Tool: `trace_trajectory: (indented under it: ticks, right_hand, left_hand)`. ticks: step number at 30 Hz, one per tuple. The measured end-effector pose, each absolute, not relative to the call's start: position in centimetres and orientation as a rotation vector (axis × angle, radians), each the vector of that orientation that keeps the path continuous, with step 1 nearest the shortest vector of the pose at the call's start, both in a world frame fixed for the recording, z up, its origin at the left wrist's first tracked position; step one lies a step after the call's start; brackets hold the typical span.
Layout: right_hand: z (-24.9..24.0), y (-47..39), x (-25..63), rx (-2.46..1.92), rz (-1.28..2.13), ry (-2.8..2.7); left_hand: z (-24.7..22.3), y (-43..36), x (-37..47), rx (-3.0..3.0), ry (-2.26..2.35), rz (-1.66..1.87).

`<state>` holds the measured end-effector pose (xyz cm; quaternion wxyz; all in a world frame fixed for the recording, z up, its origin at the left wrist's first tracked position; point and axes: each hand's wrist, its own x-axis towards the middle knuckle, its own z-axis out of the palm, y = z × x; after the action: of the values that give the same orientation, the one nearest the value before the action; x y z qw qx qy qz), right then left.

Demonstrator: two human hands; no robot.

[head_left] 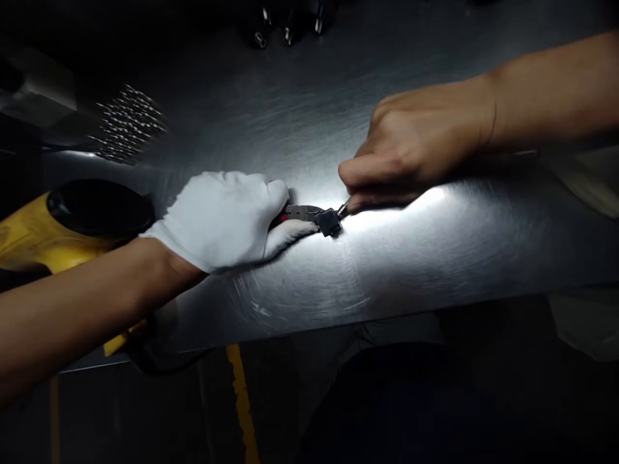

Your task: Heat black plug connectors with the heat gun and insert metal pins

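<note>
My left hand (227, 219), in a white glove, is closed around a pair of pliers (304, 212) with a bit of red at the handle. At the tip of the pliers' jaws is a small dark block (329, 222). My right hand (406, 148) is bare, its fingers wrapped round a thin metal rod (343, 208) whose end meets the block's right side. Most of the rod is hidden inside the fist.
A brushed metal table (300, 290) lies under both hands. A yellow and black tool (72, 225) rests at the left, below a bundle of metal drill-like pieces (128, 125). Several small metal parts (288, 35) stand at the far edge.
</note>
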<state>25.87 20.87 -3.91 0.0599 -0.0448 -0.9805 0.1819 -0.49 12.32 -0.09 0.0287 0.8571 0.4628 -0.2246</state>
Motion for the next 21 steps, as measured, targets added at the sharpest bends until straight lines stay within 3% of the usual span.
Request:
trace_trajectory:
  ticks: [7, 15, 21]
  right_hand:
    - [-3.8, 19.0, 26.9, -0.229, 0.254, -2.966]
    - [-3.2, 16.6, 27.6, -0.515, 0.466, -2.881]
    - [-4.0, 15.3, 28.2, -0.555, 0.38, -2.778]
  left_hand:
    - [-0.2, 12.1, -0.4, 2.67, 1.49, -0.669]
    - [0.0, 11.9, -0.2, 2.691, 1.512, -0.609]
    - [0.0, 11.8, -0.3, 2.732, 1.5, -0.574]
